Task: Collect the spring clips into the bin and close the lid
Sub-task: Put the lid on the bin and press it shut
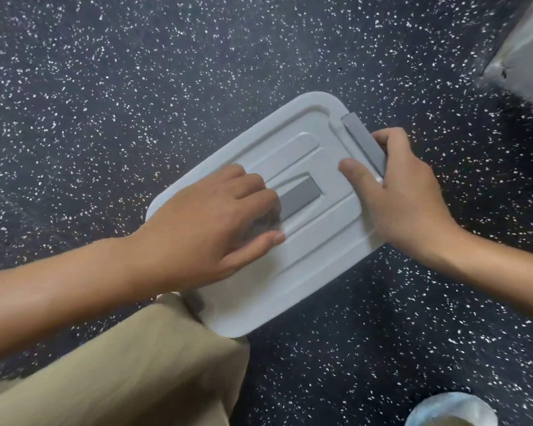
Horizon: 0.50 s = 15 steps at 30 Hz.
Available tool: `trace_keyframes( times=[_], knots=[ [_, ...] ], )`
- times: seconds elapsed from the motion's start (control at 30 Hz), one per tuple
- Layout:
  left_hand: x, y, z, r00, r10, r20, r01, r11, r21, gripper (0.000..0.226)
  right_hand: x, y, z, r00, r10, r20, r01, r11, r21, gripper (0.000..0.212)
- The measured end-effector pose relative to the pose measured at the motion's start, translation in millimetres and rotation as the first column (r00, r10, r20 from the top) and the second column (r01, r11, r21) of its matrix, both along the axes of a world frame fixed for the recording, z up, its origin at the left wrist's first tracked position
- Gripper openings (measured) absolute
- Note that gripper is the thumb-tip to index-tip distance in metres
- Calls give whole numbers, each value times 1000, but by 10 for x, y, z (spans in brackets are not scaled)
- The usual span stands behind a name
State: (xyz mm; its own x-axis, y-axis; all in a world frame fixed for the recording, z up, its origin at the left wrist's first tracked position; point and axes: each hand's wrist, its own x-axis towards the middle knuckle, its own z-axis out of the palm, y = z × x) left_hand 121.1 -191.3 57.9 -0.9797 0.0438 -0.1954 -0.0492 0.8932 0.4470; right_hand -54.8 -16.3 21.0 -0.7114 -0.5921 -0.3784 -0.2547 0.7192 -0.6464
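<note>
I observe the lid point(305, 265) seated on the bin. My left hand point(216, 222) presses flat, holding nothing; my right hand point(403, 192) pinches the grey latch point(362, 142).

No legible text or labels.
</note>
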Motion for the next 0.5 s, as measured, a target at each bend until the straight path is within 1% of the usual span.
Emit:
trace_keyframes(
  times=[0.1,0.27,0.37,0.5],
  knots=[
    [-110,130,-101,998,60,-23,-60,998,7,26,27,21,-87,995,58,-81,-56,998,24,44],
    [-209,302,-366,976,137,-169,-162,975,-149,30,-12,46,-182,992,73,-100,-77,997,-28,44],
    [-212,339,-469,961,104,-257,-156,969,-190,34,-25,71,-219,991,64,-116,-73,995,-73,43],
    [-219,320,-522,953,105,-283,-164,968,-191,33,-31,86,-240,993,76,-91,-86,991,-103,42]
  ],
)
